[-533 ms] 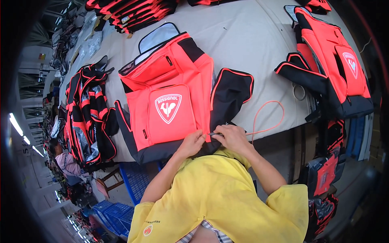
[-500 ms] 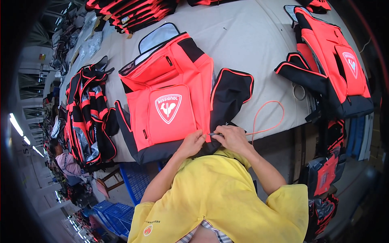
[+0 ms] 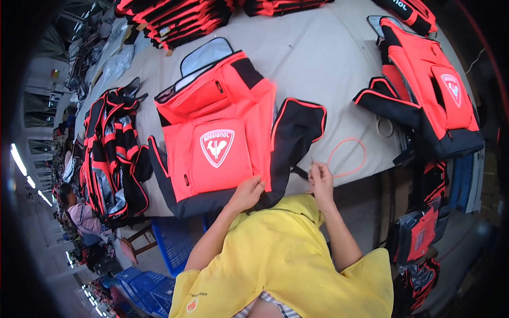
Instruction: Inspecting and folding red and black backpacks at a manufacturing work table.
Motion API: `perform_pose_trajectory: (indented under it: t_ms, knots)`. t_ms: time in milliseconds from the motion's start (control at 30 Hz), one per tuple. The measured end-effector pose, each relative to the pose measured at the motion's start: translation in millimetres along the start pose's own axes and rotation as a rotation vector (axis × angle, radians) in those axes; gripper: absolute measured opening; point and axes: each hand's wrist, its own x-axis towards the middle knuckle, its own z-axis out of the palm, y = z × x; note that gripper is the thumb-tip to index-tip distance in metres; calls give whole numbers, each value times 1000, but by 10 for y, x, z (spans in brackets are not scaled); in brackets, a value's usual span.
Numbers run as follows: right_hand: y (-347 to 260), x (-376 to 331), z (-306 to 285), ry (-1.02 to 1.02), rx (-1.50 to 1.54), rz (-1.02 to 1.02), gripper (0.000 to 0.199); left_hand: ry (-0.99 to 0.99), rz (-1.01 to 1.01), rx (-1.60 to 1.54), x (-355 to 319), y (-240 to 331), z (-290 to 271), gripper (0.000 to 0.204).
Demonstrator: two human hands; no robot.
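A bright coral and black backpack (image 3: 260, 127) lies front up on the table, with its top end open and a grey-lined flap (image 3: 207, 55) folded out beyond it. My left hand (image 3: 247, 194) rests at the lower right of its front, fingers curled together on the fabric. Off the bag's right side, my right hand (image 3: 321, 183) is raised with its fingers pinched. Whatever is between those fingertips is too small to make out. An orange cord (image 3: 365, 153) curves in a loop on the table just beyond it, its near end reaching toward the right hand.
Another coral backpack (image 3: 450, 100) lies at the right, beside a roll of tape (image 3: 384, 127). A black-and-coral bag (image 3: 114, 153) lies at the left. Stacked bags (image 3: 180, 26) fill the far edge. Blue crates (image 3: 143, 289) stand below left, and a person (image 3: 85, 217) sits farther off.
My right hand has moved away from the bag's lower edge to the right and up. The small dark tool it held no longer shows clearly. My left hand stays at the bag.
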Motion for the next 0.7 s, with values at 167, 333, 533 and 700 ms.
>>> perform_pose_trajectory:
  t_ms: [167,333,533,700]
  knots:
    - [191,419,-518,288,-182,-146,32,17,-28,33,-15,9,47,30]
    - [57,621,-680,484,-634,-332,41,40,12,76,-8,103,60,31]
    - [-196,490,-420,344,-1014,-623,51,102,12,226,-25,170,66,30]
    - [-369,128,388,-15,-1019,-828,51,134,3,241,-43,209,99,28]
